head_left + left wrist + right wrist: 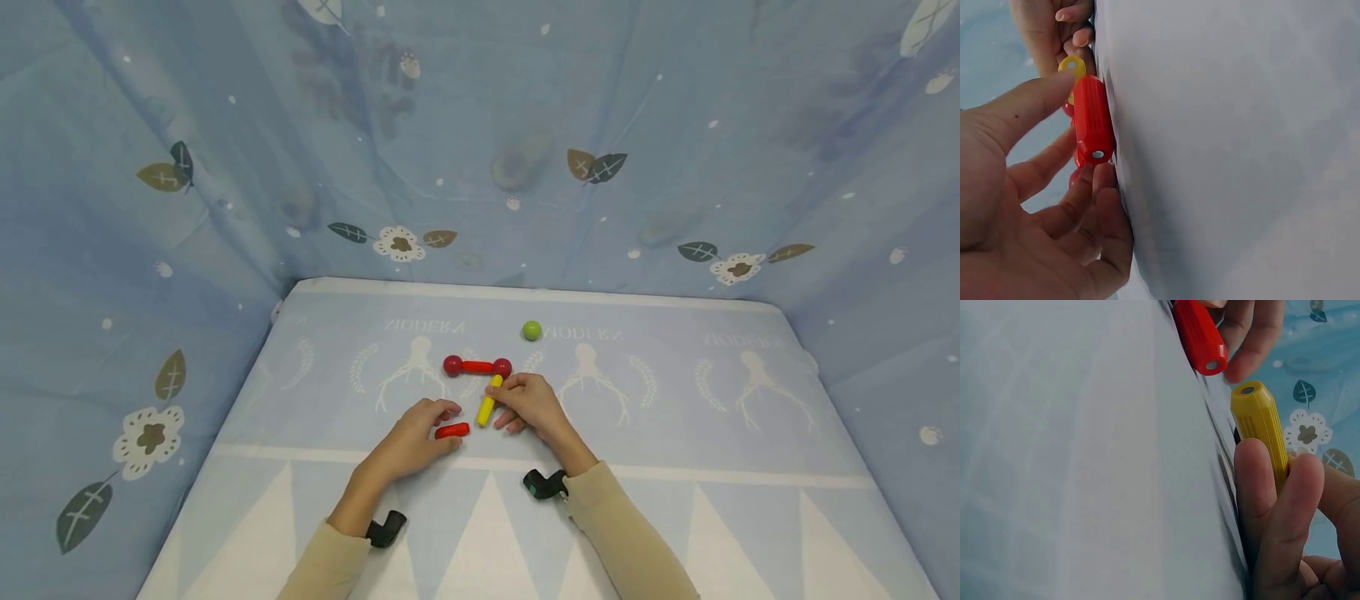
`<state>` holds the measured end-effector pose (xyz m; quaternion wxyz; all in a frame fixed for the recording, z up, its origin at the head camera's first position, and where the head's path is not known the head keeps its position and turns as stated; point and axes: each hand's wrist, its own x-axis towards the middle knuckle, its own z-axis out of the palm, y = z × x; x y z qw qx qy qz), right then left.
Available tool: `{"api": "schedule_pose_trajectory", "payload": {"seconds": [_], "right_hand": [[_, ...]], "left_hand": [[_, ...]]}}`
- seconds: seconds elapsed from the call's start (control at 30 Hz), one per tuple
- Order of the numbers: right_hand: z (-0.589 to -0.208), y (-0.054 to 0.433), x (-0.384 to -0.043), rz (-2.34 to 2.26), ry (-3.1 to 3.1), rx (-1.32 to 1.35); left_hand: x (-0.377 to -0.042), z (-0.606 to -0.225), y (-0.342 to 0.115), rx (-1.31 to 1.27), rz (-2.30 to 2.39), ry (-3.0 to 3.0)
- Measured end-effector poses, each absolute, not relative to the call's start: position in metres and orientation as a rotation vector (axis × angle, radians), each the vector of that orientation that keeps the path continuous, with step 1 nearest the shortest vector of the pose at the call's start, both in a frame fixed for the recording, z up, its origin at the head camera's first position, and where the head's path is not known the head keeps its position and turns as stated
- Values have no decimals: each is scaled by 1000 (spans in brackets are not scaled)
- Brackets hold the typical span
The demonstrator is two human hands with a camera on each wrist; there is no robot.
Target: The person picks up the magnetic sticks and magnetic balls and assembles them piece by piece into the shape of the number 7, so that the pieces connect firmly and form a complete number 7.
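Observation:
My right hand (pixel 531 402) pinches a yellow magnetic stick (pixel 487 406) between thumb and forefinger. The stick's far end reaches the right-hand dark red ball (pixel 502 367), and its near end shows a small metal disc in the right wrist view. A red stick (pixel 477 367) joins that ball to a second dark red ball (pixel 453 365). My left hand (pixel 414 437) lies around a loose red magnetic stick (pixel 452 430), thumb on the near side and relaxed fingers on the far side. In the left wrist view this ridged red stick (pixel 1093 119) has fingertips close to its lower end.
A green ball (pixel 532 331) sits farther back on the patterned cloth-covered table (pixel 675 400). Blue printed curtains (pixel 480 150) hang behind and at the sides. A black wrist camera (pixel 387 529) sits at the left wrist, another black camera (pixel 543 484) at the right.

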<state>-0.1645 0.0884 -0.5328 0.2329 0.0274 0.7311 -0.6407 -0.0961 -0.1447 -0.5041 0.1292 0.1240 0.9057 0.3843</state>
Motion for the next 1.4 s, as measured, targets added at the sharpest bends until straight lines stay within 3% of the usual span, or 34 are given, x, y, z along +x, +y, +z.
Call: {"api": "schedule_pose_trajectory", "payload": {"seconds": [0.53, 1.4], "right_hand": [[-533, 88, -162, -1767, 2005, 79], [-529, 89, -163, -1757, 2017, 85]], "left_hand": [[-97, -506, -136, 375, 957, 2714], [-92, -497, -130, 395, 1155, 2586]]}}
